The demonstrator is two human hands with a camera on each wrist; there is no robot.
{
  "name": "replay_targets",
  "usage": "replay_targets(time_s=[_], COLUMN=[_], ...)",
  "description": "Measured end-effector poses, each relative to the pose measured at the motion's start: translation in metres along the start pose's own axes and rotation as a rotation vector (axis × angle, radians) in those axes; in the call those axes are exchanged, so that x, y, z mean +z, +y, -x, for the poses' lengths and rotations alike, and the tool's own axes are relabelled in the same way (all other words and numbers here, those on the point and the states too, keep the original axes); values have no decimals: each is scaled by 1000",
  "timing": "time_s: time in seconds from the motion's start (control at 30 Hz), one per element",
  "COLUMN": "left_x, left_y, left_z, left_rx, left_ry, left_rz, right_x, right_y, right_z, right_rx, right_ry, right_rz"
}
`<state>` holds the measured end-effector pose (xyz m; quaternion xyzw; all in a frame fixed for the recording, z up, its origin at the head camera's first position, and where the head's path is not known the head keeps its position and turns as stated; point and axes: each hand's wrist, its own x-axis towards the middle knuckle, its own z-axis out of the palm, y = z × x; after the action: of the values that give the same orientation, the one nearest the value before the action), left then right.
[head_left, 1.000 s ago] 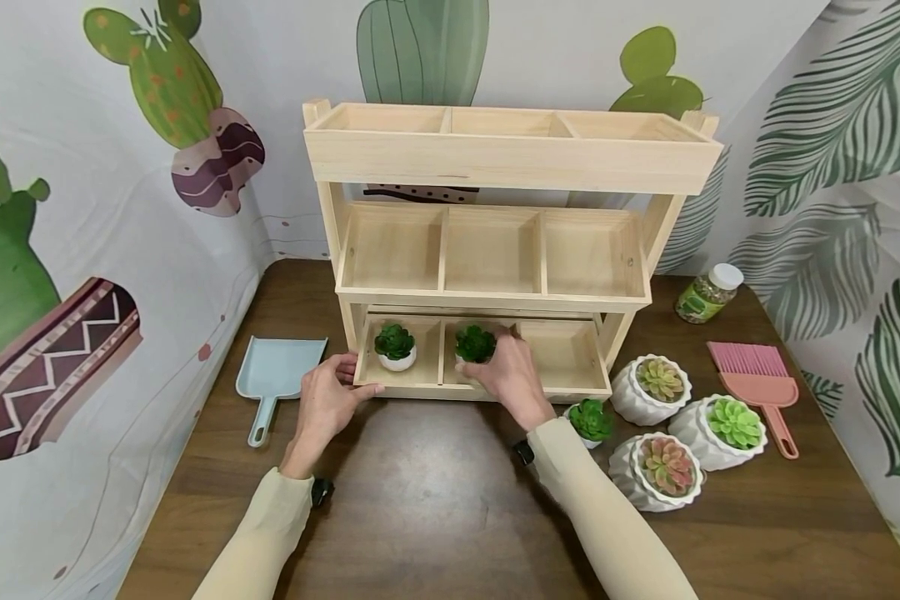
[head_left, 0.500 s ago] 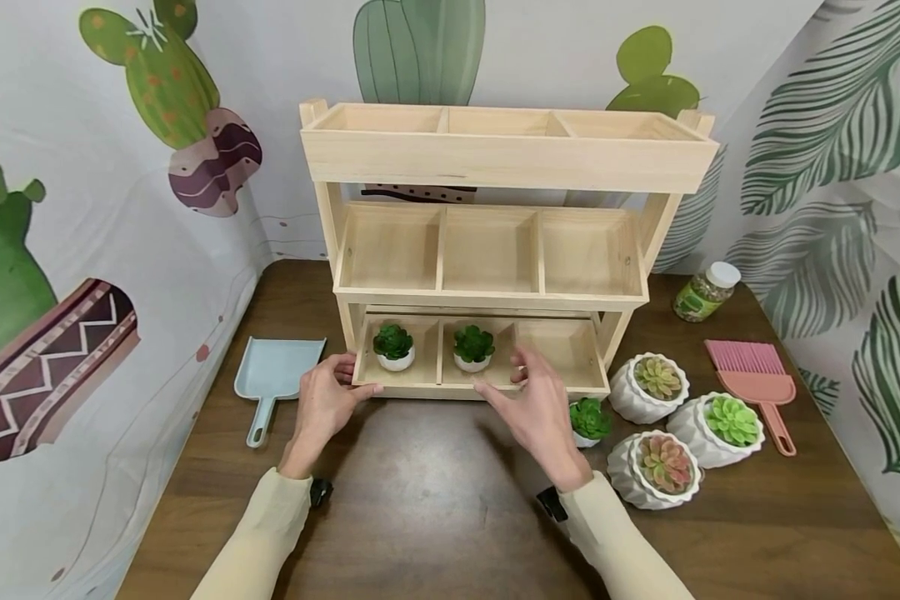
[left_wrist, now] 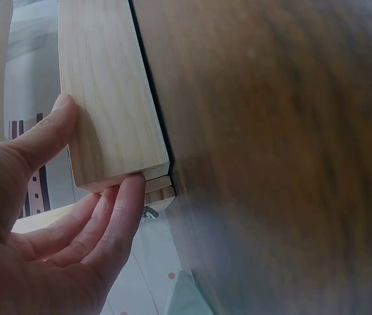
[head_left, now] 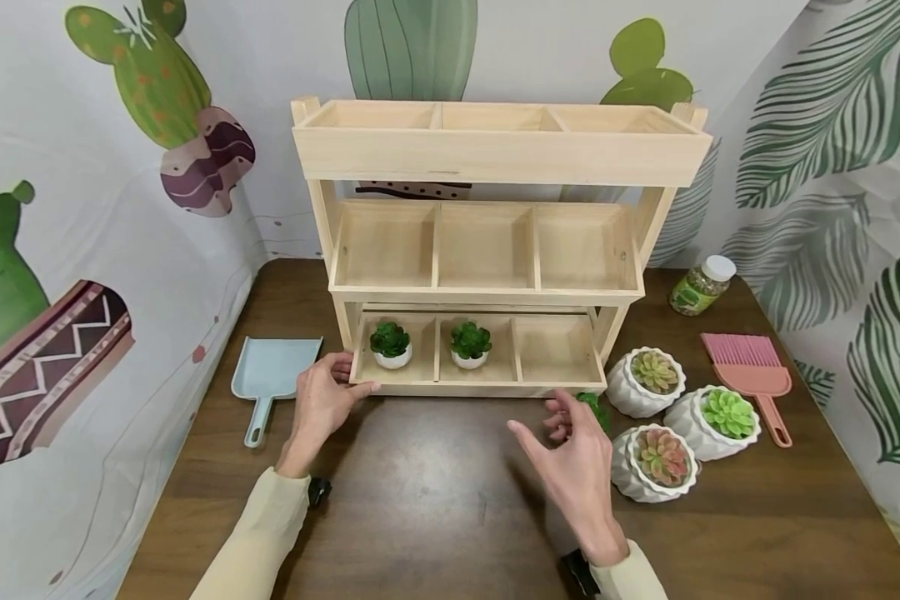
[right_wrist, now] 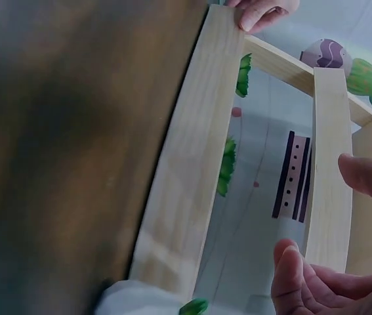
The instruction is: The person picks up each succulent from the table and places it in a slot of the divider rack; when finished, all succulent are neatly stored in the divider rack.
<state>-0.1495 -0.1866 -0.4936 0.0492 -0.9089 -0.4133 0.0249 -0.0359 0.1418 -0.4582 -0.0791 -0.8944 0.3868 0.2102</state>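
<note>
My left hand [head_left: 326,398] holds the left front corner of a light wooden plant shelf's bottom tray [head_left: 480,390]. In the left wrist view, the thumb lies at the board's edge and the fingers press its end. Two small green artificial succulents in white pots stand in that tray: one succulent [head_left: 391,343] in the left compartment, another succulent [head_left: 470,343] in the middle. My right hand [head_left: 576,462] hovers over the table with thumb and fingers apart, holding nothing. Just beyond its fingers, a third green succulent [head_left: 594,409] is partly hidden by the hand.
Three larger succulents in white ribbed pots [head_left: 645,393] cluster on the right. Beside them lies a pink brush [head_left: 753,379], with a white-lidded jar [head_left: 703,286] behind. A light blue dustpan [head_left: 276,368] lies left of the shelf. Patterned cloth [head_left: 217,50] hangs behind the table.
My right hand has let go of the succulent in the middle compartment and moved back and right, towards the third green succulent. The left hand keeps its place on the tray corner.
</note>
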Motion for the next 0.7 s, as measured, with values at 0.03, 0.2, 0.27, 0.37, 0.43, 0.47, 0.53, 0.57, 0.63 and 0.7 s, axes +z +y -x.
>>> replay_targets(time_s=[0.03,0.2,0.27,0.37,0.43,0.47,0.53,0.57,0.63,0.7], left_x=[0,0,0,0,0,0,0,0,1,1], left_y=[0,0,0,0,0,0,0,0,0,0], left_z=[0,0,0,0,0,-1,-1,-1,-1,-2], left_rx=[1,0,0,-1,-2,-2,-2,0,3,7], left_ry=[0,-2,-4,-6,-5,-4,-4,-4,-3,-1], left_rz=[1,-8,-12,-15,-17,-19,-21,-23,-26,-28], right_x=[-2,-6,-7,-7,-8,-9,-10,-10,-12,-12], right_y=[2,15,20,26,30,32,35,36,39,41], right_z=[4,21,27,34,36,37,38,38,38,37], right_rx=[1,26,49,102,145,166,207,225,255,276], right_ry=[18,81,82,59,27,11,-18,-30,-42,-46], right_rz=[1,14,29,65,89,100,115,122,128,133])
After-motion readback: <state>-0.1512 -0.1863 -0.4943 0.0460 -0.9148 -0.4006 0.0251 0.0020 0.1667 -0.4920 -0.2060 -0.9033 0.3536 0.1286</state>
